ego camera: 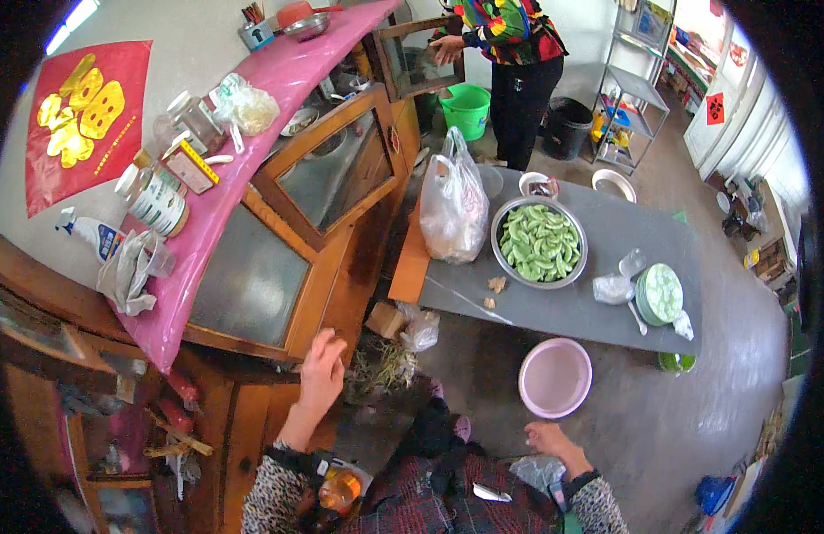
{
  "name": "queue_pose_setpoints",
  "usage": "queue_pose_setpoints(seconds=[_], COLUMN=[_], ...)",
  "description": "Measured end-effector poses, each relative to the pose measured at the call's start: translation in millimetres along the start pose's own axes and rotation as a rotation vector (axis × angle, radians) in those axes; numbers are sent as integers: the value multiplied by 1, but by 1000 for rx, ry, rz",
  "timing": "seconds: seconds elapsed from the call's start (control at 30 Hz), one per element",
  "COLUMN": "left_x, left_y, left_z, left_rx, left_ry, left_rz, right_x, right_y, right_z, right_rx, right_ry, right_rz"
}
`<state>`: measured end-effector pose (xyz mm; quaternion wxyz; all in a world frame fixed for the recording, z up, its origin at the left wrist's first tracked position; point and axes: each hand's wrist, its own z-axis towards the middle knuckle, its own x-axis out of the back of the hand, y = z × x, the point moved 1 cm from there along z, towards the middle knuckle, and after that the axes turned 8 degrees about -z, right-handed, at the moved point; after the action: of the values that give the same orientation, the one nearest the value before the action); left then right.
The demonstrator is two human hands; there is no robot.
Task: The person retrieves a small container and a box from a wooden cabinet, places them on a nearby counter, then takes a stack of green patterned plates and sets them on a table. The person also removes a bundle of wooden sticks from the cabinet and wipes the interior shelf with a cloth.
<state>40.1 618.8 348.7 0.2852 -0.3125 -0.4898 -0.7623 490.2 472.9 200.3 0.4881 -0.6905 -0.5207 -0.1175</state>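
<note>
My left hand (324, 370) is raised beside the wooden cabinet front, fingers loosely curled and apart, holding nothing. My right hand (547, 439) hangs just below a pink plastic basin (555, 378); its fingers are bent, and whether they hold anything cannot be told. A white-handled object (492, 493) lies on my dark checked lap. On the grey table ahead, a steel bowl (495, 250) holds flat green bean pods (540, 241). Left of the bowl stands a filled clear plastic bag (454, 213). A stack of green-patterned plates (660, 294) sits at the table's right end.
Another person (512, 40) stands behind the table, one hand by an open glazed cabinet door (419, 57). The cabinet's pink-covered top (215, 230) bears jars and a spray bottle (95, 235). Dry plant stalks (384, 364) lie on the floor. A bottle of orange liquid (340, 490) is beside me.
</note>
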Motion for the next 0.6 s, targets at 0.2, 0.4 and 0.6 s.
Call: queue_pose_setpoints(seconds=[0.2, 0.4, 0.6], left_x=[2, 27, 23], left_y=[-9, -56, -97], left_z=[155, 293, 343], left_rx=[-150, -55, 104], left_ry=[281, 416, 388], left_rz=[113, 62, 354], right_x=[-6, -3, 3], right_y=[40, 58, 64], right_z=[-11, -14, -7], right_rx=[-147, -279, -551], right_ry=[116, 188, 16], right_rz=[119, 121, 334])
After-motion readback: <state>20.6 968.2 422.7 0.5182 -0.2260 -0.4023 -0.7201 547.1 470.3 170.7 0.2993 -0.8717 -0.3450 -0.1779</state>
